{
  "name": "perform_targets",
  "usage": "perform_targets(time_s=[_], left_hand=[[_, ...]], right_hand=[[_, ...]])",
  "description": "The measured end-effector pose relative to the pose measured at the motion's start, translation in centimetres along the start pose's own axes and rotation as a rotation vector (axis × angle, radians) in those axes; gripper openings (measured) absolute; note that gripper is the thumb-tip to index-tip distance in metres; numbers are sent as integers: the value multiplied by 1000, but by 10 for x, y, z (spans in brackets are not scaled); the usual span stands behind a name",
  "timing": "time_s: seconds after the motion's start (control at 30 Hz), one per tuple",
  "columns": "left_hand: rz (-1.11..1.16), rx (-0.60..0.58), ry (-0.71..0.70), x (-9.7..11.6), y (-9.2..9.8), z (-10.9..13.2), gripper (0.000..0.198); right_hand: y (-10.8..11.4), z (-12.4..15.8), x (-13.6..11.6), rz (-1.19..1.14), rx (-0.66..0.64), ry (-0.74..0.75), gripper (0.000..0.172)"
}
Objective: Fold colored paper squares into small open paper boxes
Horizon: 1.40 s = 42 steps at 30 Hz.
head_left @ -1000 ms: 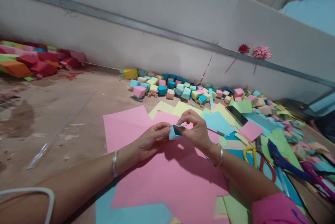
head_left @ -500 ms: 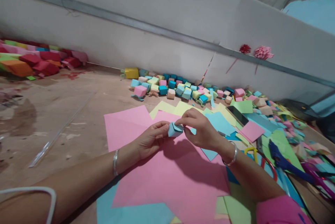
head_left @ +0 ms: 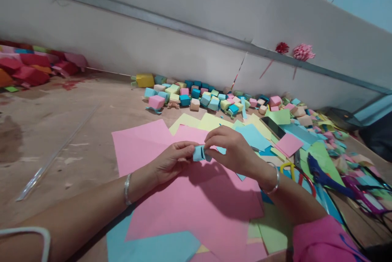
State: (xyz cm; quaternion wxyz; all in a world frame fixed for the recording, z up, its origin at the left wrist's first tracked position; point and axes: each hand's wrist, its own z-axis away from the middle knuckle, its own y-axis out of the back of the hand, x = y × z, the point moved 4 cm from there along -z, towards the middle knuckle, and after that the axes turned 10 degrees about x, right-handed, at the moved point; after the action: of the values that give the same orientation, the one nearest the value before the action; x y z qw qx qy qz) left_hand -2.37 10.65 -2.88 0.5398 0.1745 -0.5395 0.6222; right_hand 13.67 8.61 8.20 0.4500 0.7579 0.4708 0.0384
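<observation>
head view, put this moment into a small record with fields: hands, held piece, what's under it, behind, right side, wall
left hand: pinching the left end of a light blue paper piece
right hand: thumb and fingers at the piece's right end
held piece: small, folded, with a dark slit showing
under the hands: overlapping pink sheets
behind: row of small multicoloured paper blocks
right side: dark phone-like slab, yellow handle, dark blue tool
wall: red pompom and pink pompom

Small light-blue paper box (head_left: pixel 198 153)
Folded, with a dark slit near its right end, held between the left hand (head_left: pixel 171 160) and right hand (head_left: pixel 234 149).
</observation>
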Motion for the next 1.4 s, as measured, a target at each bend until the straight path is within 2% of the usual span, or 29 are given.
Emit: perform_targets(time_s=[0.1,0.2,0.33,0.47,0.6,0.67,0.83,0.97,1.13,1.23,1.4], left_hand=[[-39,-1,29,-1,-3,2,51],[-29,10,16,-1,-4,2,48],[10,-14,-17,-1,-7,2,37],[7,-79,21,-3,-13,7,29],[2,-172,76,-7,-17,9,32],[-4,-188,71,-8,-16,8,34],[-27,-125,24,-7,-14,6,53],[-43,-119,32,-7,-17,8,63],[-42,-121,57,-8,-17,8,59],[-34,-120,63,-8,-16,7,56],[-18,-124,58,-4,-17,8,40]], right_hand=[[-2,0,2,51,-41,-55,6],[-5,0,2,123,-102,-45,1],[-12,3,1,294,-187,60,15],[-18,9,1,425,-120,212,19],[-20,13,1,429,-83,253,15],[-19,13,1,424,-101,233,14],[-20,8,3,478,-229,108,20],[-27,10,4,480,-295,66,21],[-34,10,7,454,-258,64,21],[-32,8,9,460,-302,87,23],[-20,7,4,462,-389,115,25]])
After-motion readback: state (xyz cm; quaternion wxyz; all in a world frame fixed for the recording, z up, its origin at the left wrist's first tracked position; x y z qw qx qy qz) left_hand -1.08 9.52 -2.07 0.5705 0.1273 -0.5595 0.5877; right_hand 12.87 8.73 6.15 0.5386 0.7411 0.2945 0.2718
